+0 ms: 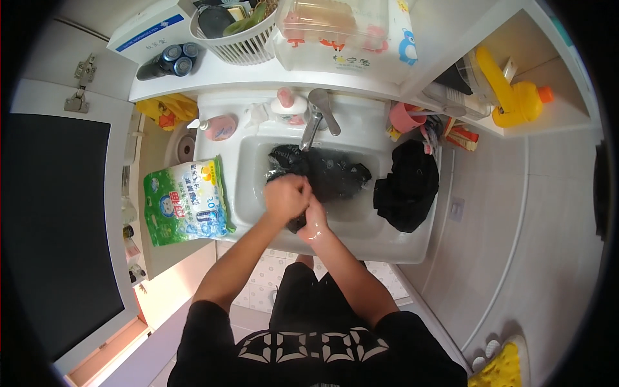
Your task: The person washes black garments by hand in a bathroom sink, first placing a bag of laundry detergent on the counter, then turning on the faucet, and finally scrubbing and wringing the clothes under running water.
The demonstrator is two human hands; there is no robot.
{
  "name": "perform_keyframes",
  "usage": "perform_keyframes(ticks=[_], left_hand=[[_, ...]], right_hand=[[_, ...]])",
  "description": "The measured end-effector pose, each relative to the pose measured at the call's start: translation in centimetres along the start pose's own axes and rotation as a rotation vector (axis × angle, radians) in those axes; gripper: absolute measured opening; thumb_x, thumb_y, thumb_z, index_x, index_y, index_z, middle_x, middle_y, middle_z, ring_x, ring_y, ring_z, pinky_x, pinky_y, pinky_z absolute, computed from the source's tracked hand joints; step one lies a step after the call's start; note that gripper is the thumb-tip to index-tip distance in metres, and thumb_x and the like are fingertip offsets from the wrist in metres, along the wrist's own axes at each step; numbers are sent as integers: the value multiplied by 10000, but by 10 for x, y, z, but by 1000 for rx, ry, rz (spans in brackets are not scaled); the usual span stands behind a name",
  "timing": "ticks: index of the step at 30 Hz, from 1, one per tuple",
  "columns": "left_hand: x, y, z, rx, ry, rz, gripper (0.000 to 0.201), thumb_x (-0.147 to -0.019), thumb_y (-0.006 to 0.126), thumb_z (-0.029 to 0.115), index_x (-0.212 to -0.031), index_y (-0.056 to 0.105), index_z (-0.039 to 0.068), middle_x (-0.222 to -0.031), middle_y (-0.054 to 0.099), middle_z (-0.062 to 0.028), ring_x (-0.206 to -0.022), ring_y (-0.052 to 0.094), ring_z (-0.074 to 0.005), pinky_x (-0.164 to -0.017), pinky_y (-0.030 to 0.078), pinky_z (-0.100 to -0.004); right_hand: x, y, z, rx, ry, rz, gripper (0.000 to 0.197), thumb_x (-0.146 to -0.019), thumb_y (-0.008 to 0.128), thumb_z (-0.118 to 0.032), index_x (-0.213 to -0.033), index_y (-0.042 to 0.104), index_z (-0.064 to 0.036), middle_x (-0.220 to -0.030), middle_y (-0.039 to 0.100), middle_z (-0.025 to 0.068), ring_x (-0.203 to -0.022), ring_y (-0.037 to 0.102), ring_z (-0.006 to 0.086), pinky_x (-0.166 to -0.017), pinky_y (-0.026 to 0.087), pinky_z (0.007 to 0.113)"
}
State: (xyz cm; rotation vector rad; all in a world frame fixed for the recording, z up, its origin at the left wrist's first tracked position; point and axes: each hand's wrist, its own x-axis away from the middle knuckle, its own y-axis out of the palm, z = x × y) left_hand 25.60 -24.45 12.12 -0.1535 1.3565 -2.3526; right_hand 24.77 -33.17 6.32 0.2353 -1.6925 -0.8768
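A soaked black garment lies in the water of the white washbasin, part of it bunched up under my hands. My left hand is closed in a fist on the cloth near the basin's left side. Pressed against it from the right, my right hand is wet and closed on the same garment, its fingers partly hidden by the left hand. A dark end of cloth shows below, between the two wrists. Just beyond my hands stands the chrome faucet. Another black garment lies heaped on the basin's right rim.
A green and white detergent bag lies left of the basin. Behind are a pink soap bottle, a white pump bottle and a pink cup. The shelf holds a shaver and a basket. A mirrored door hangs open left.
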Motion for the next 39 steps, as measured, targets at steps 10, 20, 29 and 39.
perform_keyframes(ticks=[10, 20, 29, 39], left_hand=[[35, 4, -7, 168, 234, -23, 230, -803, 723, 221, -614, 654, 109, -645, 636, -91, -582, 631, -305, -506, 484, -398], [1, -9, -77, 878, -615, 110, 459, -1058, 513, 344, -727, 529, 27, -627, 442, -4, -607, 383, -117, -563, 337, -306], [37, -7, 15, 414, 71, 110, 242, -909, 654, 157, -713, 570, 44, -619, 546, -95, -548, 571, -257, -520, 447, -359], [12, 12, -106, 43, -591, 50, 391, -928, 610, 478, -827, 737, 122, -703, 686, -180, -680, 678, -392, -652, 533, -510]], right_hand=[[20, 12, -3, -11, 32, -62, 262, -1004, 568, -331, -831, 616, -141, -821, 602, -23, -713, 571, 135, -654, 439, 255], [0, -8, -50, 244, -454, 322, 320, -966, 651, -398, -864, 591, -100, -863, 550, -5, -834, 518, 143, -780, 442, 271], [-29, -16, -36, 436, -304, 132, 183, -931, 635, -296, -867, 606, -127, -861, 586, 8, -754, 540, 150, -732, 471, 313], [1, 50, 12, 518, -296, 178, 271, -935, 677, -361, -828, 669, -112, -817, 561, -37, -838, 450, 47, -774, 373, 282]])
